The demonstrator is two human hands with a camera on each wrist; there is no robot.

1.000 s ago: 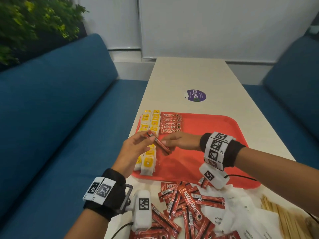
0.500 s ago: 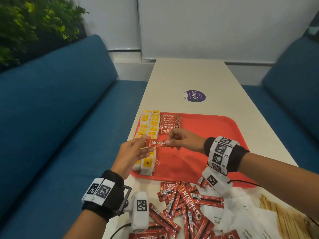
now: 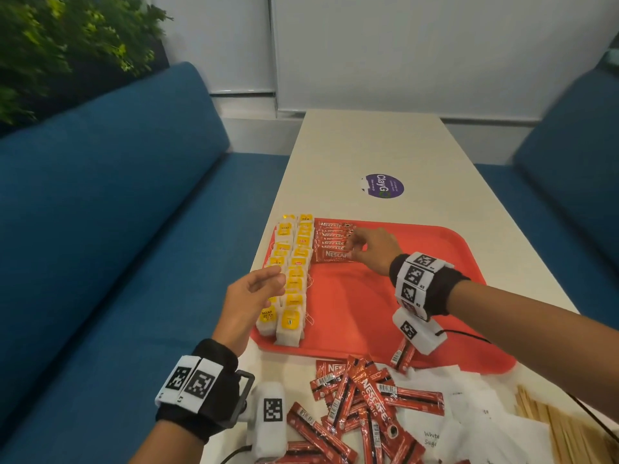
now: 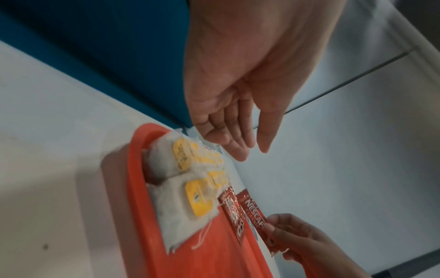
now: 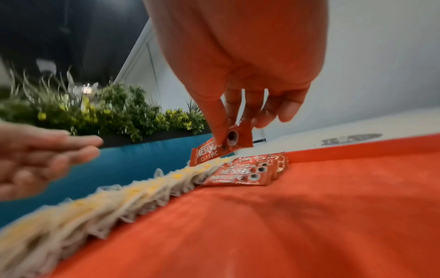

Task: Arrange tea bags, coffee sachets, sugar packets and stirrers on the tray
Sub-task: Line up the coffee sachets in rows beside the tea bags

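Observation:
My right hand (image 3: 366, 244) pinches one end of a red coffee sachet (image 3: 336, 255) (image 5: 221, 148) (image 4: 256, 218), holding it just above the row of coffee sachets (image 3: 333, 234) (image 5: 250, 172) at the far left of the red tray (image 3: 418, 262). Two rows of yellow-tagged tea bags (image 3: 291, 279) (image 4: 190, 180) run down the tray's left side. My left hand (image 3: 258, 289) (image 4: 238, 143) hovers over the tea bags, fingers relaxed, holding nothing.
Near me on the table lie a heap of loose coffee sachets (image 3: 361, 403), white sugar packets (image 3: 469, 416) and wooden stirrers (image 3: 562, 430). A purple sticker (image 3: 383, 185) sits beyond the tray. Blue benches (image 3: 100, 229) flank both sides.
Both hands held the sachet before; my left hand has let go and drawn back, and my right hand has carried the sachet forward to the row of coffee sachets.

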